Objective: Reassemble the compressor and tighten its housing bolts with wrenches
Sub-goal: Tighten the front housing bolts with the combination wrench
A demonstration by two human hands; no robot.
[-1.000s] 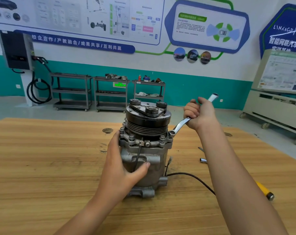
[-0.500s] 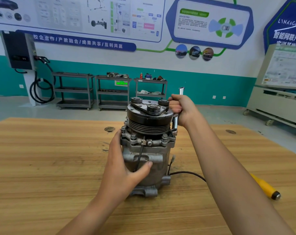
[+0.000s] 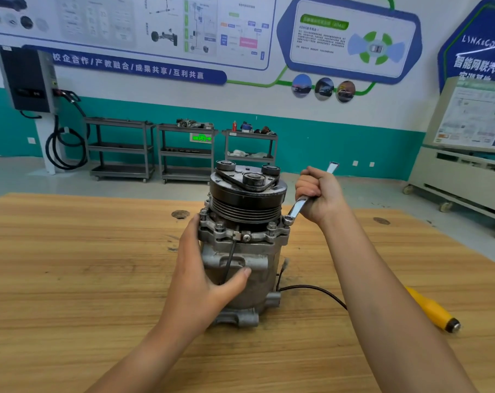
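A grey metal compressor (image 3: 257, 268) stands upright on the wooden table (image 3: 70, 279), its black ribbed pulley (image 3: 247, 202) on top. My left hand (image 3: 201, 279) wraps around the left side of the housing, thumb across the front. My right hand (image 3: 320, 194) is closed on a silver wrench (image 3: 297, 208). The wrench's ring end sits on a housing bolt (image 3: 288, 220) at the flange's right corner, and its handle slants up to the right. Other flange bolts (image 3: 272, 226) show along the front.
A black cable (image 3: 311, 289) runs from the compressor to the right under my right forearm. A yellow-handled tool (image 3: 433, 307) lies on the table at the right. Grey shelf carts (image 3: 184, 151) and a cabinet on wheels (image 3: 461, 171) stand beyond the table.
My right hand swung the wrench handle from the right to close behind the pulley, then back out to the right. The ring end stayed on the bolt. My left hand kept its hold.
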